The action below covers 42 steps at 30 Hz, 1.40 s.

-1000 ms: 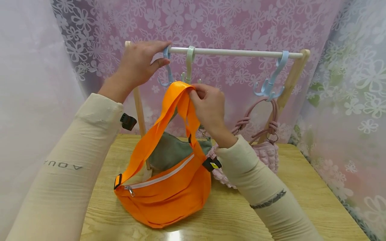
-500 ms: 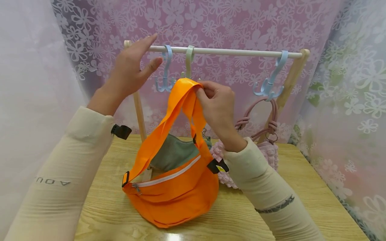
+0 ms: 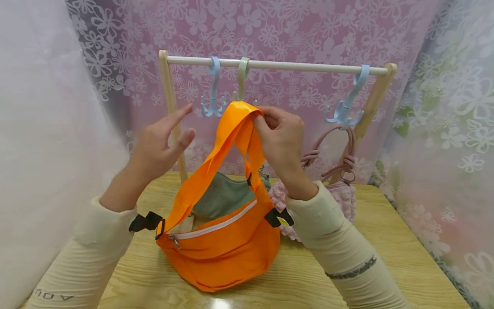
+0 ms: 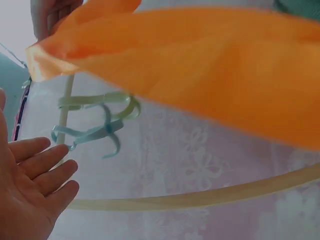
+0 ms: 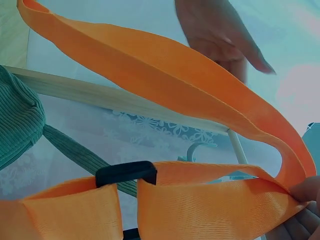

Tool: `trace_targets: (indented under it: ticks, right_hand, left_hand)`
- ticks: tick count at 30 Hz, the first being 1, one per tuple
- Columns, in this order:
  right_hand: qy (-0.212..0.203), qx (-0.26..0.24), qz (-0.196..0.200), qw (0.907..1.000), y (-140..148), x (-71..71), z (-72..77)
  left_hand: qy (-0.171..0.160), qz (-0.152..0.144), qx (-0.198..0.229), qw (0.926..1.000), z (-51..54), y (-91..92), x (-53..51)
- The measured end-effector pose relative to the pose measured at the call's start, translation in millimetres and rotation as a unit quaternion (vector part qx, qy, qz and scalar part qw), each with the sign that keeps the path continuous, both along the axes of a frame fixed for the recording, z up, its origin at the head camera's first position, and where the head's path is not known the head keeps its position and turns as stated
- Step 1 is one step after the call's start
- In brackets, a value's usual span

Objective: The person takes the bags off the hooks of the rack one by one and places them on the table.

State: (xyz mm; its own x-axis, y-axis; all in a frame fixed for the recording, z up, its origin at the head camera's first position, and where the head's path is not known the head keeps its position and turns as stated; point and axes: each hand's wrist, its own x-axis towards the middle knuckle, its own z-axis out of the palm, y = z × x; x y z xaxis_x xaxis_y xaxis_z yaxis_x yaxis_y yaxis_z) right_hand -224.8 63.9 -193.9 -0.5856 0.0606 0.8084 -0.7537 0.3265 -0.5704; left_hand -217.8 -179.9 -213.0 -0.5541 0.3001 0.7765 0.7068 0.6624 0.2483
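Note:
An orange waist bag [image 3: 224, 253] with a pale zip hangs upright from its looped strap in front of the rack. My right hand [image 3: 281, 143] pinches the top of that strap [image 5: 215, 200] between thumb and fingers. To the left of the strap my left hand [image 3: 156, 148] is in the air, fingers extended, holding nothing; the left wrist view shows its open palm [image 4: 30, 190]. Beyond the strap's top, a light blue hook [image 3: 213, 92] and a pale green hook [image 3: 242, 77] hang close together on the white rod [image 3: 293, 65]. The strap hides the green hook's lower part.
A green corduroy bag [image 3: 227, 195] is behind the orange one. On the right, a pink puffy bag [image 3: 341, 199] hangs by its knotted handle from another blue hook [image 3: 345, 103]. Wooden posts [image 3: 170, 86] carry the rod above a wood-grain table [image 3: 328, 274]. Floral curtains stand behind and to the right.
My left hand has let go of the left blue hook at the rod and dropped down and left. The orange bag in my right hand has shifted slightly right.

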Motion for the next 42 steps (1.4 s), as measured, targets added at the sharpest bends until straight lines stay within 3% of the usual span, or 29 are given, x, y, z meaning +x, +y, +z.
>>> trace_targets:
  ticks: [5, 8, 12, 15, 19, 25, 35, 38, 42]
  right_hand:
    - [0.009, -0.009, 0.001, 0.9999, -0.6, 1.2, -0.7]
    - [0.008, -0.013, 0.003, 0.9999, -1.3, 2.3, -0.6]
    - [0.012, -0.018, 0.002, 0.9998, -0.6, 3.6, -0.7]
    - [0.015, -0.019, 0.001, 0.9997, 0.2, 4.6, -0.7]
    - [0.02, -0.025, 0.005, 0.9995, 1.8, 4.1, -1.5]
    - [0.019, -0.031, 0.007, 0.9993, 6.1, 3.0, -4.0]
    - [-0.004, -0.034, -0.005, 0.9994, 18.6, 2.9, -8.4]
    - [-0.011, -0.036, -0.012, 0.9992, 21.6, 2.9, -9.6]
    - [-0.015, -0.038, -0.01, 0.9991, 22.9, 3.3, -9.9]
  left_hand:
    - [-0.046, -0.002, -0.007, 0.9989, -34.7, -3.8, 11.4]
    - [-0.1, 0.009, -0.015, 0.9949, -55.0, -1.8, 19.0]
    - [-0.177, 0.045, -0.037, 0.9824, -81.3, 10.4, 30.9]
    - [-0.193, 0.084, -0.042, 0.9766, -95.1, 17.6, 37.4]
    - [-0.184, 0.119, -0.031, 0.9752, -104.2, 19.4, 40.8]
    - [-0.176, 0.143, -0.014, 0.9739, -110.8, 15.8, 42.7]
    - [-0.092, 0.124, -0.005, 0.988, -121.6, 7.9, 37.8]
    - [-0.114, 0.11, 0.004, 0.9874, -124.9, 7.5, 36.0]
    - [-0.192, 0.122, -0.008, 0.9737, -130.9, 13.1, 36.3]
